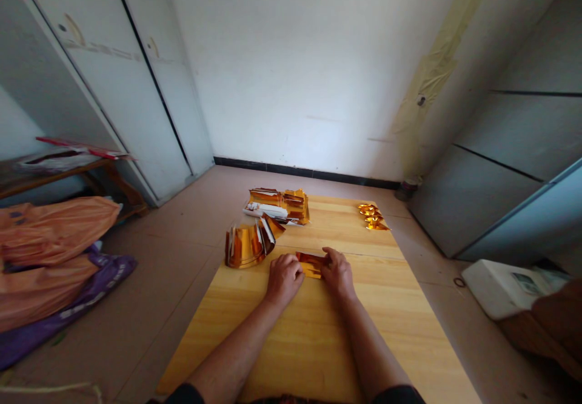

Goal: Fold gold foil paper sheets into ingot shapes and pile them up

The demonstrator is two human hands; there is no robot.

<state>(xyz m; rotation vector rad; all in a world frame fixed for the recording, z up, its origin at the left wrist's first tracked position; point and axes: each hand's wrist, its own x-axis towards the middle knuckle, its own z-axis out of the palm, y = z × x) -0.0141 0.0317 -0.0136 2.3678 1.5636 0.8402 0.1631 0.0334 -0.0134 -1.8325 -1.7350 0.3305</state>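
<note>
A small sheet of shiny gold foil paper (311, 267) lies low over the wooden table (309, 337), stretched between my hands. At its left end, my left hand (285, 275) is closed with curled fingers on the edge. My right hand (337, 272) grips the right end, its index finger raised a little and the other fingertips partly hidden. A fanned stack of gold foil paper (249, 243) stands just beyond my left hand. Behind it is a second pile of gold sheets (297, 205) with a white packet (268, 210). Several folded gold foil pieces (373, 217) sit at the far right corner.
A white wall (295, 76) rises behind the table. Grey cabinets stand at left (113, 76) and right (495, 155). Orange and purple sacks (54, 258) lie on the floor at left. At right is a white foam box (504, 289) beside a brown carton (555, 325).
</note>
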